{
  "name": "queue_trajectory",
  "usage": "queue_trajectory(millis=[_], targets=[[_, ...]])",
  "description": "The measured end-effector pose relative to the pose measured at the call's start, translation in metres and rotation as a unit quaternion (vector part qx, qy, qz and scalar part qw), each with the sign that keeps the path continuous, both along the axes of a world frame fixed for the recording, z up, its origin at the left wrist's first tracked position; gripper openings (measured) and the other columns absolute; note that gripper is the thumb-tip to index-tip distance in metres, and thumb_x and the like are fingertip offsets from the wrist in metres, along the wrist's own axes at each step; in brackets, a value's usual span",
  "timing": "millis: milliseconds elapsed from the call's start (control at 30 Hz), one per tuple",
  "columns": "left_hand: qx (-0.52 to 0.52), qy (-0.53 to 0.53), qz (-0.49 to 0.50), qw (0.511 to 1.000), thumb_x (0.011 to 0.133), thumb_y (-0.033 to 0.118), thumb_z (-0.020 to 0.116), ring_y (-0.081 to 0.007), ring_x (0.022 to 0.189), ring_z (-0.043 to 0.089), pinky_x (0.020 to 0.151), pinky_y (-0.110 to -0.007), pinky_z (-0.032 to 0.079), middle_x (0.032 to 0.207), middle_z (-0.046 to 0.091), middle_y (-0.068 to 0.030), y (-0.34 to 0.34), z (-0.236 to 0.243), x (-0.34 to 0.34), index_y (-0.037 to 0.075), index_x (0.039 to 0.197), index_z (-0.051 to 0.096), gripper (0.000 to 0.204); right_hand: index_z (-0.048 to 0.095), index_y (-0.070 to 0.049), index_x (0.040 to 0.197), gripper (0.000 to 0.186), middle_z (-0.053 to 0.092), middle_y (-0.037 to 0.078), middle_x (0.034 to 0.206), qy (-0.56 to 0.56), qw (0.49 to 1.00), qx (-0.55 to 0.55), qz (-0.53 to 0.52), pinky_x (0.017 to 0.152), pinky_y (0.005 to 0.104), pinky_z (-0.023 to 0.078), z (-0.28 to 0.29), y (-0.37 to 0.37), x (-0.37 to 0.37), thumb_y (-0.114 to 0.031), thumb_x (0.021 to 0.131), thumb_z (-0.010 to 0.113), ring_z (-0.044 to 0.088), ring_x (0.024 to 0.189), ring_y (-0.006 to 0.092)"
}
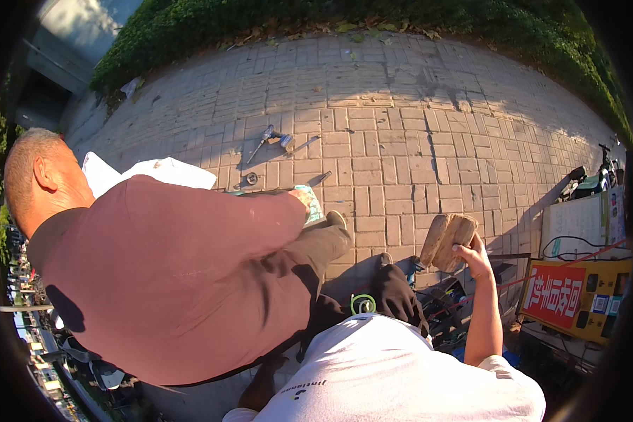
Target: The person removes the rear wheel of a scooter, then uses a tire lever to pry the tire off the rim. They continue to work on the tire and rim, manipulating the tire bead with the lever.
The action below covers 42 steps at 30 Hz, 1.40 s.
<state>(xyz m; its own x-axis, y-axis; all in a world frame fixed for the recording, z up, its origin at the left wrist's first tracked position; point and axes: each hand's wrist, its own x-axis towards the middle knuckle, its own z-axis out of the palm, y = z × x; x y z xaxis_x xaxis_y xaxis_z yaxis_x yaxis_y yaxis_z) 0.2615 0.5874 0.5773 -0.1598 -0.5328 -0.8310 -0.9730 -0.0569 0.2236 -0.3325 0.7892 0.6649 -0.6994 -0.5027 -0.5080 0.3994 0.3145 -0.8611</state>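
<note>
My right hand [477, 259] is raised above the paving on the right, its fingers wrapped round the near edge of a rough brown block [449, 243]. A dark groove runs down the middle of the block, so it could be two pieces side by side; its material is unclear. My left hand [274, 363] is low in deep shadow beside my white shirt, close to the co-worker's back. Its fingers do not show clearly. On my left a co-worker in a maroon shirt [183, 267] bends forward, one hand [304, 199] at a pale green sheet or packet [314, 211].
A cordless power tool [280, 139], a small dark round thing [251, 178] and a slim tool [322, 178] lie on the paving. Dark clutter [446, 302] fills the ground by my right arm. A red and yellow sign [552, 297] stands at right; a hedge [316, 21] borders the back.
</note>
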Motion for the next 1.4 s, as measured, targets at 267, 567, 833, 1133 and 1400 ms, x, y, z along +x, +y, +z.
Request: queue_trajectory(millis=[267,567,833,1133,1400], targets=[[0.057,-0.003,-0.339,0.939,0.087,0.036,0.058,-0.0364,0.086,0.067,0.076,-0.044,0.052,0.092,0.070,-0.0180,0.030,-0.013,-0.098,0.006,0.089,0.074,0.034,0.030,0.000,0.147,0.097,0.054,0.015,0.130,0.080,0.987,0.109,0.087,0.098,0.0421,0.049,-0.038,-0.045,-0.100,-0.008,0.066,0.083,0.056,0.117,0.0292],[-0.007,0.123,0.180,0.976,0.089,0.026,0.058,-0.0295,0.091,0.069,0.082,-0.040,0.052,0.098,0.071,-0.0188,-0.013,-0.084,-0.244,0.005,0.108,0.071,0.031,0.032,0.004,0.145,0.112,0.054,0.021,0.133,0.242,0.882,0.096,0.393,0.103,0.0383,0.044,-0.046,-0.352,-0.175,-0.032,0.054,0.088,0.054,0.123,0.0299],[0.039,0.157,0.492,0.855,0.098,0.031,0.044,-0.0226,0.093,0.065,0.079,-0.039,0.050,0.098,0.069,-0.0159,-0.060,-0.127,-0.348,0.000,0.100,0.066,0.038,0.022,0.004,0.148,0.123,0.052,0.026,0.133,0.252,0.805,0.127,0.522,0.103,0.0399,0.043,-0.067,-0.573,-0.164,-0.038,0.053,0.089,0.053,0.124,0.0350],[0.006,0.179,0.706,0.685,0.094,0.025,0.059,-0.0128,0.078,0.060,0.071,-0.027,0.048,0.091,0.066,-0.0050,-0.186,-0.019,-0.426,0.001,0.107,0.065,0.027,0.016,0.003,0.150,0.127,0.050,0.029,0.134,0.216,0.678,0.073,0.699,0.104,0.0405,0.043,-0.175,-0.761,-0.116,-0.036,0.054,0.090,0.051,0.125,0.0373],[-0.445,-0.122,0.581,0.670,0.097,0.023,0.056,-0.0299,0.107,0.056,0.092,-0.038,0.045,0.117,0.058,-0.0182,-0.376,-0.022,-0.346,-0.003,0.124,0.054,0.038,0.035,0.005,0.140,0.112,0.056,0.025,0.125,0.313,0.528,0.160,0.773,0.099,0.0437,0.045,-0.349,-0.877,-0.069,-0.036,0.048,0.087,0.055,0.116,0.0387]])
